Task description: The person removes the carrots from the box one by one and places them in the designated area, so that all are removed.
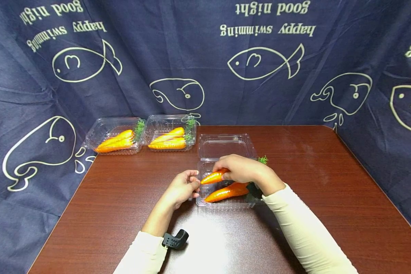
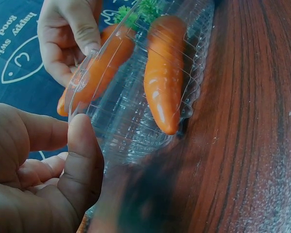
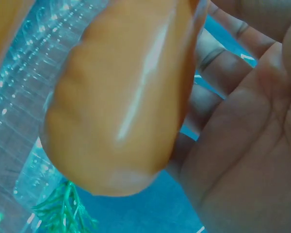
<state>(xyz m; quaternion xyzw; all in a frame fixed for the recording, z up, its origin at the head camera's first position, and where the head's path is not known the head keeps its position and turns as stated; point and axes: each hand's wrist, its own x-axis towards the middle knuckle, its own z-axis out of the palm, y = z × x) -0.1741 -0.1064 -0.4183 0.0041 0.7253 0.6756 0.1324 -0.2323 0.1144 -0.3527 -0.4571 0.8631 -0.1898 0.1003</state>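
Note:
A clear plastic clamshell box stands in the middle of the table with its lid folded back. One glossy orange carrot lies inside along the near wall. My right hand grips a second carrot over the far half of the box, its narrow end pointing left. Its green top pokes out past the hand. At the box's left end, my left hand pinches the rim between thumb and fingers. The right palm covers part of the held carrot in the head view.
Two closed clear boxes with carrots inside stand side by side at the back left of the brown table. A dark blue curtain with fish drawings hangs behind. A black strap is on the left wrist.

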